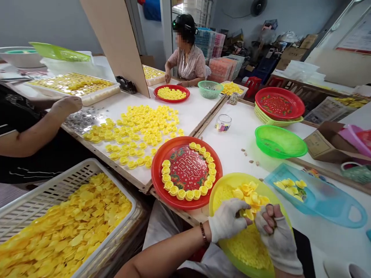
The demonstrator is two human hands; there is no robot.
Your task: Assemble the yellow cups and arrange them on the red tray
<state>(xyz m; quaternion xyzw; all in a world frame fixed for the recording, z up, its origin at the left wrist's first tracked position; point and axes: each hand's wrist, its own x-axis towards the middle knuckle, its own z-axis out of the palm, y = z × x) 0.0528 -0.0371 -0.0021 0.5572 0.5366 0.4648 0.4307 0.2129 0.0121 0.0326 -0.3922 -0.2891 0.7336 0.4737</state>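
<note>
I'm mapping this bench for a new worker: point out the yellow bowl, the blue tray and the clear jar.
Yellow bowl [269, 187]: head view, bare inner wall.
Blue tray [330, 201]: head view, bare surface beside the handle hole.
Clear jar [223, 123]: head view, middle of its side.

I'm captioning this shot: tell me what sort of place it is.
Probably a small hand-assembly workshop: a white basket holds many loose yellow pieces, cup-shaped yellow pieces line a red tray, and a co-worker is across the worktable.
</note>
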